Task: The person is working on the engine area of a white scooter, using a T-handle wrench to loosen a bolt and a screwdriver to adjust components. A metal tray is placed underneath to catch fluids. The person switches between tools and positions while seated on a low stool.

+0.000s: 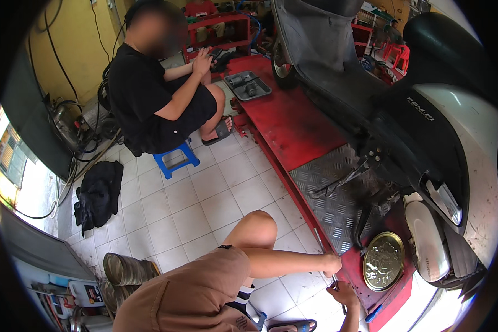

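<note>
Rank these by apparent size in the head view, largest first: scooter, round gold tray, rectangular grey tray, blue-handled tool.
1. Scooter
2. Round gold tray
3. Rectangular grey tray
4. Blue-handled tool
Nearness leaves the trays' true sizes unsure.

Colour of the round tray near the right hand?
The round tray is gold-coloured; best seen in the head view.

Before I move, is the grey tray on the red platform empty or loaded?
Loaded: dark parts lie inside the grey tray, within its raised rim. Whether they are joined or separate, I cannot tell.
</note>
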`<action>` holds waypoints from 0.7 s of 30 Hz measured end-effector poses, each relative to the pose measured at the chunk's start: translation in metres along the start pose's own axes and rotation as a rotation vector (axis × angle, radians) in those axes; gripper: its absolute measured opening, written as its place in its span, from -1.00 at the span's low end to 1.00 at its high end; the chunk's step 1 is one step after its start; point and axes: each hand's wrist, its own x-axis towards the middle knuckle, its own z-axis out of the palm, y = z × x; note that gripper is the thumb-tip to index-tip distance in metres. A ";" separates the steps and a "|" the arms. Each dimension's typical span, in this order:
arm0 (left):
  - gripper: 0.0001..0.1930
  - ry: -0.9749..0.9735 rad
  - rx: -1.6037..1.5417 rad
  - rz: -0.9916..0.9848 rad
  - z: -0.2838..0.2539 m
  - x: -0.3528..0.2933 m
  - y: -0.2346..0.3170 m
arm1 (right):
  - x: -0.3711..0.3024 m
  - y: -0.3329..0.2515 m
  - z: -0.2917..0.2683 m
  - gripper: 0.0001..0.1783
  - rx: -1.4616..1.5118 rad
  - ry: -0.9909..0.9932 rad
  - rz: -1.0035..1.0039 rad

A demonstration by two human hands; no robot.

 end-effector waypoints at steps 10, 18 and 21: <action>-0.72 -0.230 -0.067 0.085 -0.003 -0.006 -0.012 | 0.001 0.026 -0.010 -0.60 0.025 -0.017 -0.003; -0.60 -0.008 -0.129 -0.081 -0.032 -0.057 -0.052 | -0.026 0.018 -0.011 -0.70 0.087 0.207 -0.062; -0.60 0.038 -0.137 -0.115 -0.020 -0.079 -0.067 | -0.033 -0.011 -0.015 -0.72 0.088 0.237 -0.113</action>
